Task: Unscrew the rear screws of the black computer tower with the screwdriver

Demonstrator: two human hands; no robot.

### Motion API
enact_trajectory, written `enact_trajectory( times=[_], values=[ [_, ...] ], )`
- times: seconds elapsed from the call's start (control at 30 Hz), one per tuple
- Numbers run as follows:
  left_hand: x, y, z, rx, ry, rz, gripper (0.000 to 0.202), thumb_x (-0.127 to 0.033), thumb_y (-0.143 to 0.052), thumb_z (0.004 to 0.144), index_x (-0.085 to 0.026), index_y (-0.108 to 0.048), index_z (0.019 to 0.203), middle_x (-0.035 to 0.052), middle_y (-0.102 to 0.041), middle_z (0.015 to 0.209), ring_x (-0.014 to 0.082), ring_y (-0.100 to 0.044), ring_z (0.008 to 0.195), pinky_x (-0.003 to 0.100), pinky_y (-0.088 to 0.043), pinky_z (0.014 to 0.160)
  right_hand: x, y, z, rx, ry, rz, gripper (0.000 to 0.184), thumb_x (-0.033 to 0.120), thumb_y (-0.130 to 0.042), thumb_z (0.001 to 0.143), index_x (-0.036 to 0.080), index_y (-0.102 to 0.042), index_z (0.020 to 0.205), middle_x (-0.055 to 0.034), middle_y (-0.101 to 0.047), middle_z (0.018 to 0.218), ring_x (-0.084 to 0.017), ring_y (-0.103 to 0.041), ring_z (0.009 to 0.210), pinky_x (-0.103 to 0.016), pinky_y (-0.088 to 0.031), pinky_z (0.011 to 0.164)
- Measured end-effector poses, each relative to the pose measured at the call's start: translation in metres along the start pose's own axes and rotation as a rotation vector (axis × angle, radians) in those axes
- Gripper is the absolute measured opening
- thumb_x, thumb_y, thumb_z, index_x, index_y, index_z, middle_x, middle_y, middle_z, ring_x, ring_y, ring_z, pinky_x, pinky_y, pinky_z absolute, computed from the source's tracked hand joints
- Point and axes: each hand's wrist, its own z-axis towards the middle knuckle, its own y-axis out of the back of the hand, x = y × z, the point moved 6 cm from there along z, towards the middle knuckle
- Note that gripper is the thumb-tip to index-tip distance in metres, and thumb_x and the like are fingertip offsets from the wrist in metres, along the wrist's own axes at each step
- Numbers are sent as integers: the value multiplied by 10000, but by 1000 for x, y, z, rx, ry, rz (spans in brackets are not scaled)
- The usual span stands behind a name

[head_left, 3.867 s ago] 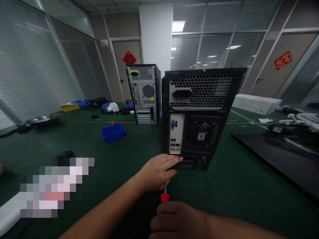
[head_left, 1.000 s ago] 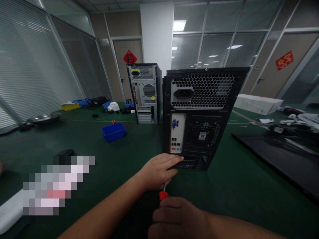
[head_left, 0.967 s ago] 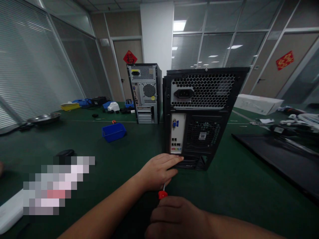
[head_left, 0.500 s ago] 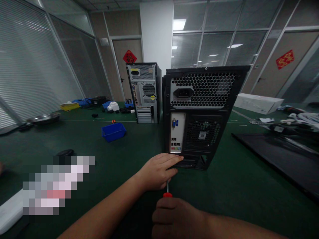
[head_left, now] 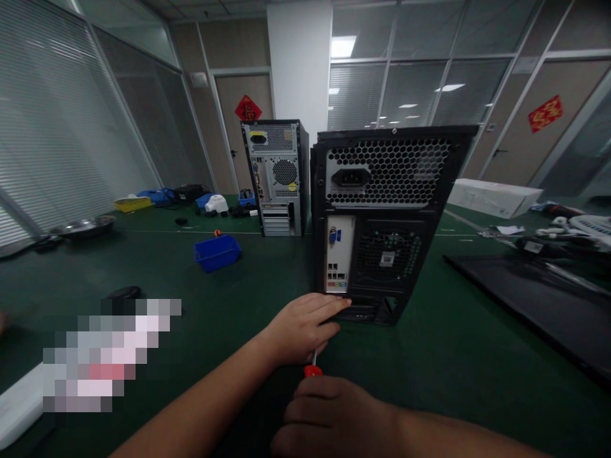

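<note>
A black computer case (head_left: pixel 398 216) stands upright with its back panel facing me. My left hand (head_left: pixel 300 327) lies against the lower left of that panel, fingers stretched out below the coloured audio ports. Wrapped in a fist just below it, my right hand (head_left: pixel 334 416) grips a screwdriver (head_left: pixel 313 370), whose red handle end and part of the thin metal shaft show. The shaft points up and disappears behind my left hand. Its tip is hidden, so I cannot tell what it touches.
A second computer tower (head_left: pixel 277 181) stands farther back. Left of it sits a blue bin (head_left: pixel 217 253). A black panel (head_left: pixel 529 299) lies at right, below a white box (head_left: pixel 494 198). A metal bowl (head_left: pixel 83 227) and a pixelated object (head_left: pixel 105 356) are on the left.
My right hand has shifted slightly left, and the screwdriver's handle has moved left with it. My left hand and the computer case stay in place.
</note>
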Motion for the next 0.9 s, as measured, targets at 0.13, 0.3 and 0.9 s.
enact_trajectory(
  times=[0.13, 0.3, 0.9],
  values=[
    [0, -2, 0, 12, -3, -10, 228, -161, -616, 824, -167, -704, 1034, 103, -522, 1531, 263, -535, 1345, 419, -471, 1112, 0, -14, -6, 83, 17, -36, 306, 324, -538, 1047, 182, -537, 776, 57, -487, 624, -105, -481, 653, -271, -391, 735],
    [0, -2, 0, -13, 0, -13, 244, -159, -591, 826, -167, -716, 1035, 106, -524, 1530, 269, -544, 1339, 425, -473, 1113, 1, -20, -18, 131, 36, -6, 289, 301, -627, 1002, 195, -528, 752, 70, -512, 612, -116, -500, 697, -301, -381, 786],
    [-1, 2, 1, -34, -4, 9, 180, -159, -587, 887, -175, -713, 1015, 87, -544, 1515, 248, -552, 1330, 399, -482, 1102, -1, -5, -6, 38, -33, 3, 211, 363, -605, 1036, 156, -609, 1074, 43, -654, 873, -95, -579, 825, -268, -423, 787]
  ],
)
